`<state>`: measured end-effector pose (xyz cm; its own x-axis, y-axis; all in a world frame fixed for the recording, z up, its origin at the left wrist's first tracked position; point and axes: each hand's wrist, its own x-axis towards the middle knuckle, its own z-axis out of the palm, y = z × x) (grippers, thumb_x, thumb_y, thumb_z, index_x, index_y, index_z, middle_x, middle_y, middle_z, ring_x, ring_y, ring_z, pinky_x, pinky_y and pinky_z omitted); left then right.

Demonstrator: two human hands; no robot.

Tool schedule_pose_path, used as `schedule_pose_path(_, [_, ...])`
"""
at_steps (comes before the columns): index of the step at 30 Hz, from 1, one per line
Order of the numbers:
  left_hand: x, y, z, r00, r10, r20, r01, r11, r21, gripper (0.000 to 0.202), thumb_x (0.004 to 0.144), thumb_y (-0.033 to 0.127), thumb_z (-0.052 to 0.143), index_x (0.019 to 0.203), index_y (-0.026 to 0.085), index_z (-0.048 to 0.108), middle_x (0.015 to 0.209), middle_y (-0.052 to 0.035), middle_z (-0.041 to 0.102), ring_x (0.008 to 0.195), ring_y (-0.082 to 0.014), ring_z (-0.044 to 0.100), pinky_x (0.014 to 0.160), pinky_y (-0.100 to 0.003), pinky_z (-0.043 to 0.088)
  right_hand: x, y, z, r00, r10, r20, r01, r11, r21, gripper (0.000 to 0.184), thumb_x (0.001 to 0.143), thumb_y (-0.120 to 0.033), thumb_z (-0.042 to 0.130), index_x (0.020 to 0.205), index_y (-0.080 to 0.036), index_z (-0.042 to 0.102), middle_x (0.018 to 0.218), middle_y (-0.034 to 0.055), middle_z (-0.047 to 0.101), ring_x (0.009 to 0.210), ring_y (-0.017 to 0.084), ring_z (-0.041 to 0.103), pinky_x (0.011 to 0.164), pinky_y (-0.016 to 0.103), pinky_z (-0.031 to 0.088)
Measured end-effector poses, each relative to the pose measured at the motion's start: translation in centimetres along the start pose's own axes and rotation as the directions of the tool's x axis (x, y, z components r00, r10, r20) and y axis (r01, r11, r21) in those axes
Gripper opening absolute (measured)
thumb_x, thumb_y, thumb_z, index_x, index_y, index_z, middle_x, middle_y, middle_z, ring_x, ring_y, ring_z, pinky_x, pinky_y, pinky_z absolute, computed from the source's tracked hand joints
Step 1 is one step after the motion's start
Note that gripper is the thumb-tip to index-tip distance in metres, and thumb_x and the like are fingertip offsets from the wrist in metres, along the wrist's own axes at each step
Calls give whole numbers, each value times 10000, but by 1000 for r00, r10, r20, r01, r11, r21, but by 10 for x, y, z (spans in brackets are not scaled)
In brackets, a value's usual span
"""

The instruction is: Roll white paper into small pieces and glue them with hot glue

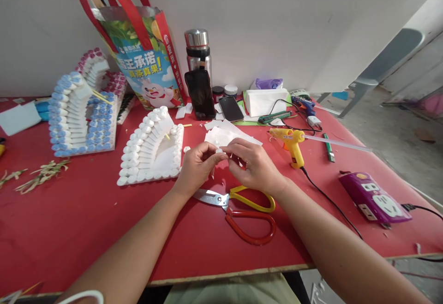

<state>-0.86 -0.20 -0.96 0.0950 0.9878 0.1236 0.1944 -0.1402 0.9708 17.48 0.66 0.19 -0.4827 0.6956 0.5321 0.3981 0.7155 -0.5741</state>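
The left hand (200, 162) and right hand (255, 163) meet fingertip to fingertip on a small white piece (218, 151). Just beneath them, toward the body, scissors (220, 198) with one yellow and one red handle lie on the red tabletop (117, 230). Beside the left hand stands a white stepped, curved model (148, 145); farther left is a blue-and-white one (81, 117). White paper sheets (228, 133) lie just beyond the fingers, and past those a black phone (200, 94) stands upright before a steel thermos (198, 41). Right of the right hand sits a yellow glue gun (295, 145), then a purple power strip (375, 198), nearer the body.
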Motion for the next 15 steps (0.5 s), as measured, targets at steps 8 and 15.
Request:
schedule_pose_path(8, [-1,0,-1,1000,26,3,-26,1000,3,291,812,436,736,760,180,607,506,65,506,414,-78,450,426,-203,382,-1,-1,0,1000,8,24,-7,1000,-23,252,802,-90,536,1001,-177,664,885,52,616,688,139,529,629,277,426])
schedule_pose_path(15, [-2,1,1,999,33,22,-32,999,-41,350,806,475,736,729,172,580,532,61,499,431,-73,445,447,-217,363,-4,-3,1,999,7,39,-8,1000,12,265,826,-125,548,1065,-164,657,887,58,593,683,142,525,628,294,436])
